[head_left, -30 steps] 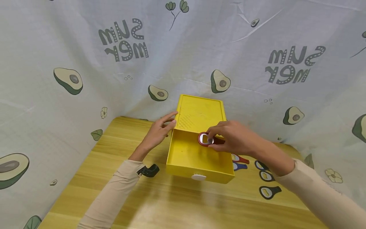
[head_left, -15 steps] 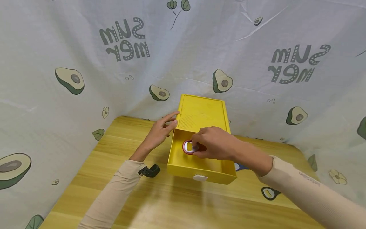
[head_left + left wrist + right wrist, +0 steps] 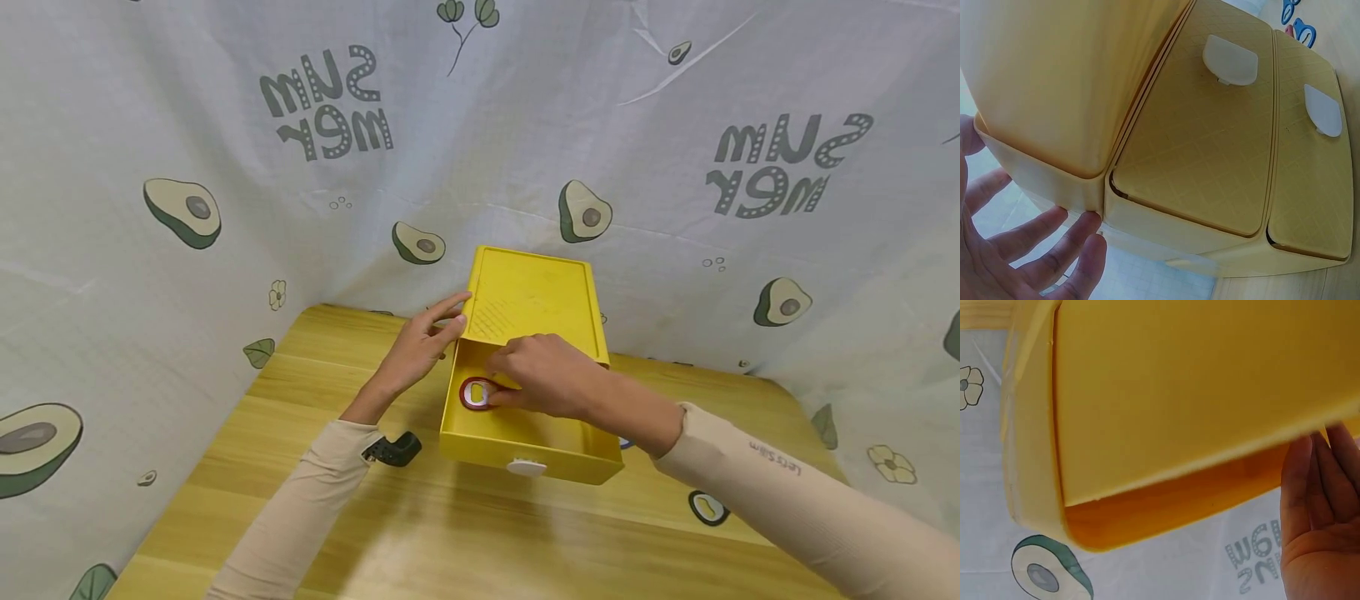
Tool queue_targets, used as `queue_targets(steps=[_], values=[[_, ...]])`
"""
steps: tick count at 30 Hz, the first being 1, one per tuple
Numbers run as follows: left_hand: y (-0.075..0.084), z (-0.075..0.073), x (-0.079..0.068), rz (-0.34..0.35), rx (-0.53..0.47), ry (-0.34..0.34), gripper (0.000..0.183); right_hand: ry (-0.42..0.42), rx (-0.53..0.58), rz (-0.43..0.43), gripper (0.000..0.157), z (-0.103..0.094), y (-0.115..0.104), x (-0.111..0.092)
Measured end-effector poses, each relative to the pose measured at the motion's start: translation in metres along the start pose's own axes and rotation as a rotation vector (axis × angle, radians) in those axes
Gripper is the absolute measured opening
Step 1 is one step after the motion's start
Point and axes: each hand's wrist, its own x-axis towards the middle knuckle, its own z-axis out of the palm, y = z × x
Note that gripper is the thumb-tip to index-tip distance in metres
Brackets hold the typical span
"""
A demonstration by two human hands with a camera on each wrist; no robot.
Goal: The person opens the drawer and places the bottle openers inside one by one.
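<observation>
A yellow drawer unit (image 3: 534, 292) stands on the wooden table with its top drawer (image 3: 531, 450) pulled out. Inside that drawer, toward its left wall, lies a red-rimmed bottle opener (image 3: 476, 393). My right hand (image 3: 551, 375) reaches in over the opener, thumb beside its metal ring and index finger raised apart from it. The opener's handle is hidden beneath this hand. From the right wrist view, the right fingers (image 3: 1300, 465) go behind the drawer's wall. My left hand (image 3: 420, 346) rests against the unit's left upper edge, fingers extended; the left wrist view shows its spread fingers (image 3: 1088, 265).
Lower drawers with white handles (image 3: 1232, 60) are shut. A dark bottle opener (image 3: 708, 507) lies on the table (image 3: 360, 517) at the right, partly behind the right sleeve (image 3: 787, 492). More blue ones (image 3: 1304, 32) lie beyond the unit. A printed cloth (image 3: 480, 167) hangs behind.
My right hand has carried the red bottle opener leftward and down into the drawer, and its fingers have parted from it. The left hand keeps its place.
</observation>
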Motion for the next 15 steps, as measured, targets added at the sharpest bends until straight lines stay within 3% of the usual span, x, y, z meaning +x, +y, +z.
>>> queue_targets(steps=[8,15], values=[[0.002,0.001,0.0,0.001,-0.016,-0.001,0.047,0.113,-0.01,-0.02,0.018,-0.01,0.006,-0.025],[0.001,0.001,0.0,0.03,-0.001,-0.002,0.044,0.111,0.008,0.021,0.021,-0.017,0.013,-0.053]])
